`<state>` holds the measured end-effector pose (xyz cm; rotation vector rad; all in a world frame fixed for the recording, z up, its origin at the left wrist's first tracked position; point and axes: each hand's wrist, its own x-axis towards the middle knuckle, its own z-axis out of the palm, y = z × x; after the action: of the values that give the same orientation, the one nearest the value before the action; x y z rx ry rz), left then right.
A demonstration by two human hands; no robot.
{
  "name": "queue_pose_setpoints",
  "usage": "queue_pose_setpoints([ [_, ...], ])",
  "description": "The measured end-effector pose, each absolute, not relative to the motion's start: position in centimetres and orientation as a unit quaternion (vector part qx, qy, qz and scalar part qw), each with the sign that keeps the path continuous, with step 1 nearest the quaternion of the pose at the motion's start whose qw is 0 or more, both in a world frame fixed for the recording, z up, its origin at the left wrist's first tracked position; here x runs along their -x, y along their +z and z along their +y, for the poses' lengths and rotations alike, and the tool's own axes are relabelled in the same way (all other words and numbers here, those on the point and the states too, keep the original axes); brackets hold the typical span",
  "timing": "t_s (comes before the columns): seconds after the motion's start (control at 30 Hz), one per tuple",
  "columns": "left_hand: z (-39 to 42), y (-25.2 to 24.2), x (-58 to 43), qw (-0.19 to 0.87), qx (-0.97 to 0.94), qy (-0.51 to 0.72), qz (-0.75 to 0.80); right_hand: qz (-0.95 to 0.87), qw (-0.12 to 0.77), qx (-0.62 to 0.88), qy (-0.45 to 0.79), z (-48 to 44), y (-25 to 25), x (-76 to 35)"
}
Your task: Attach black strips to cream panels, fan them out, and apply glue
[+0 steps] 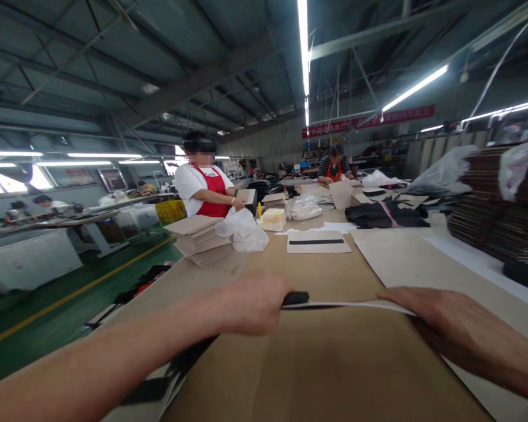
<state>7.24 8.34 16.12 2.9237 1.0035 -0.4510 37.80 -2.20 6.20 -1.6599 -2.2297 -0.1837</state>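
Note:
A thin white board (361, 304) spans the space between my two hands, seen almost edge-on and slightly bowed. My left hand (264, 302) is closed at its left end, where a black strip (296, 298) sticks out from the fist. My right hand (444, 313) grips the board's right end, with the fingertips partly hidden beneath and behind it. Farther up the table lies a flat pale board (319, 249) with a black strip across its middle. Brown sheet material (317, 363) covers the table under my hands.
Stacked boards (200, 234) and a plastic bag (246, 230) stand at the table's left edge. Large pale sheets (400, 264) lie on the right, by black bundled material (387, 214) and a tall brown stack (499, 205). Two co-workers in red aprons work beyond.

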Motion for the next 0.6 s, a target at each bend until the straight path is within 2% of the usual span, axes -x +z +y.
queue_pose_setpoints([
  [0.1,14.8,16.1,-10.0,-0.080,-0.936,-0.116,0.324,-0.769,0.169,0.607,-0.103,5.2,6.7,-39.6],
  [0.23,24.2,13.0,-13.6,-0.169,-0.926,-0.040,0.337,-0.723,0.141,0.656,-0.163,15.5,4.4,-43.1],
  [0.4,32.6,7.0,-17.1,-0.165,-0.915,-0.004,0.368,-0.715,0.146,0.665,-0.161,24.0,0.9,-45.1],
  [0.6,36.0,-0.4,-17.9,-0.103,-0.916,-0.053,0.385,-0.726,0.083,0.678,-0.083,26.9,-4.5,-45.0],
])
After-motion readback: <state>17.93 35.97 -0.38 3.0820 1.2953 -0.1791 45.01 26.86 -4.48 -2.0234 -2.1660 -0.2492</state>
